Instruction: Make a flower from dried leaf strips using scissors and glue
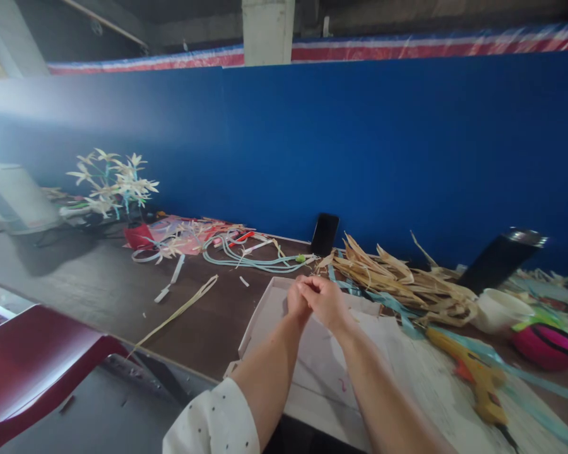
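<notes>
Fingers curled, my left hand (296,299) and my right hand (328,304) are closed and pressed together above the far end of a shallow white cardboard tray (260,315). Whatever they may hold between the fingertips is hidden. A coil of pale blue wrapped cord (236,261), with a small green tip, lies just beyond them to the left. Close by on the right are dried corn husks (388,277) in a loose heap. A black phone (325,234) leans on the blue partition straight ahead of my hands.
A yellow glue gun (478,375) rests on paper at right, near a white cup (502,310), a pink bowl-like item (546,345) and a tilted dark tumbler (499,258). Husk flowers (118,183) in a red pot (139,236) stand left. A red chair (38,366) adjoins the table.
</notes>
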